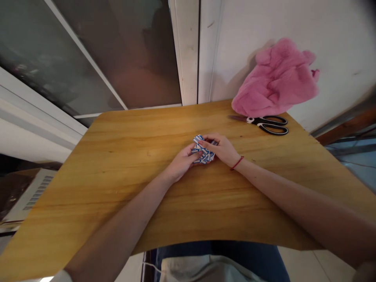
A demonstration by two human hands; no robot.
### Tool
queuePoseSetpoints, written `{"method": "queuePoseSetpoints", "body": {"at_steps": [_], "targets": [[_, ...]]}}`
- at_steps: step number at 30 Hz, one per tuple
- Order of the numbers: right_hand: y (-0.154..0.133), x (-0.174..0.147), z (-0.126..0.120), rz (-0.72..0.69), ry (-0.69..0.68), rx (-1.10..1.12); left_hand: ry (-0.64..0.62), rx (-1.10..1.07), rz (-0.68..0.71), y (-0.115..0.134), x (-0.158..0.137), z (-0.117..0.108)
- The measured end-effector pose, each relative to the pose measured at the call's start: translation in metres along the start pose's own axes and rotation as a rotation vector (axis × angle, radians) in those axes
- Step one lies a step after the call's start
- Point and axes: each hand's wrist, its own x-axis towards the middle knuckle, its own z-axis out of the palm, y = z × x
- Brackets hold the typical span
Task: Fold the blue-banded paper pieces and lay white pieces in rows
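Observation:
A small bundle of blue-and-white strips (205,156) is held between my two hands above the middle of the table. My left hand (182,161) grips its left side, thumb lying across the top. From the right, my right hand (225,149) closes its thumb and fingers on the upper right of the bundle. A red string circles the right wrist. The strips overlap at various angles, and their exact kind is too small to make out. Fingers hide the bundle's underside and part of its edges.
Scissors (272,124) with black-and-white handles lie at the back right of the wooden table (132,141). Beside them, a pink fluffy cloth (277,80) is heaped against the white wall. Dark glass panels (123,51) in white frames stand behind the table.

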Motion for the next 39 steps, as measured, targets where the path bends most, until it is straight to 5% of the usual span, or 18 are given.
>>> {"method": "queuePoseSetpoints", "body": {"at_steps": [12, 19, 24, 31, 39], "targets": [[0.002, 0.005, -0.001, 0.065, 0.159, 0.254, 0.017, 0.016, -0.005, 0.003, 0.0, -0.002], [-0.005, -0.003, -0.003, -0.178, 0.33, -0.011, 0.093, -0.022, -0.043, 0.005, 0.0, -0.004], [-0.019, -0.011, -0.003, -0.445, 0.142, -0.332, 0.14, -0.178, -0.046, 0.006, 0.004, -0.007], [-0.014, -0.013, 0.001, -0.505, -0.023, -0.543, 0.177, -0.252, -0.013, 0.004, 0.009, -0.015], [-0.019, -0.017, 0.001, -0.554, 0.006, -0.604, 0.185, -0.246, 0.083, 0.002, 0.009, -0.014]]}}
